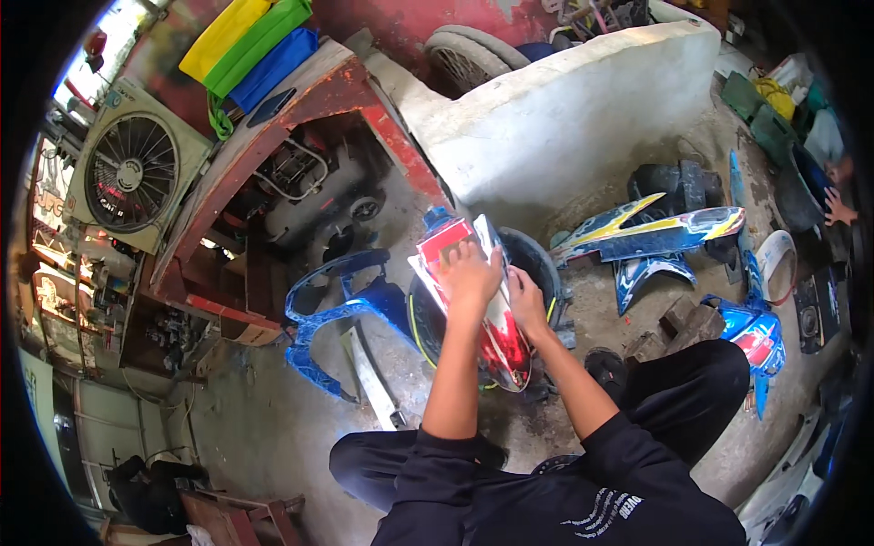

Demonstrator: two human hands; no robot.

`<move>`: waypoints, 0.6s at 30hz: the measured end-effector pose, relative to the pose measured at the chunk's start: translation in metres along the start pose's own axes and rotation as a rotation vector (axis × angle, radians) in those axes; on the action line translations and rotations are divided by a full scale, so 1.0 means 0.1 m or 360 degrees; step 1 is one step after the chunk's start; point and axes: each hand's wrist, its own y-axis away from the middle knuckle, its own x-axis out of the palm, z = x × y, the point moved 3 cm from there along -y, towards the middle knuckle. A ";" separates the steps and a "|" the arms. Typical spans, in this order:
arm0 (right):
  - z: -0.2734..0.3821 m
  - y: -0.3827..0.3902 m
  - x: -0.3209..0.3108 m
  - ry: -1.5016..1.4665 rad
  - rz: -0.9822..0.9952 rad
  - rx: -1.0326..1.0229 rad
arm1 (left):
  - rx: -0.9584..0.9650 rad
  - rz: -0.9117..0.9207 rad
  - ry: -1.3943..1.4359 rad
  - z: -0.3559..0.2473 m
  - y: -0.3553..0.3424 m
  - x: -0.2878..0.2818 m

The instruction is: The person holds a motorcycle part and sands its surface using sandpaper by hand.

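A red and white motorcycle fairing panel (503,341), glossy red at its pointed near end, lies lengthwise over a round black tub (537,250). My left hand (471,276) rests on top of it, fingers stretched out over the red part. A brownish patch shows by those fingertips; I cannot make out what it is. My right hand (526,303) grips the panel's right edge with bent fingers. A blue piece (438,217) sits at the panel's far end. What lies inside the tub is mostly hidden by the panel and my arms.
Left of the tub are a blue fairing frame (319,314) and a pale strip (371,382). On the right lie blue-yellow fairings (655,232), stone blocks (683,328) and a blue-red panel (751,341). A low white wall (574,109) and a red wooden table (264,118) stand beyond.
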 end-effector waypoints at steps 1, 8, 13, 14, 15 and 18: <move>0.11 0.06 0.08 -0.0061 0.0052 -0.0019 | -0.0023 -0.0009 -0.0006 0.10 0.00 0.05; 0.04 0.02 0.01 -0.0035 0.0009 0.0012 | -0.0006 0.0044 0.0029 0.04 -0.03 -0.06; 0.35 0.12 0.25 -0.0051 0.0135 0.0007 | 0.0057 -0.0738 -0.0003 0.44 -0.08 0.28; 0.24 0.08 0.16 -0.0025 0.0096 0.0022 | 0.0098 -0.0717 0.0015 0.28 -0.08 0.19; 0.11 0.02 0.04 -0.0022 0.0028 0.0014 | 0.0045 -0.0305 0.0012 0.07 -0.08 0.04; 0.10 0.05 0.05 -0.0079 0.0042 -0.0037 | -0.0079 0.0110 0.0048 0.15 -0.12 0.11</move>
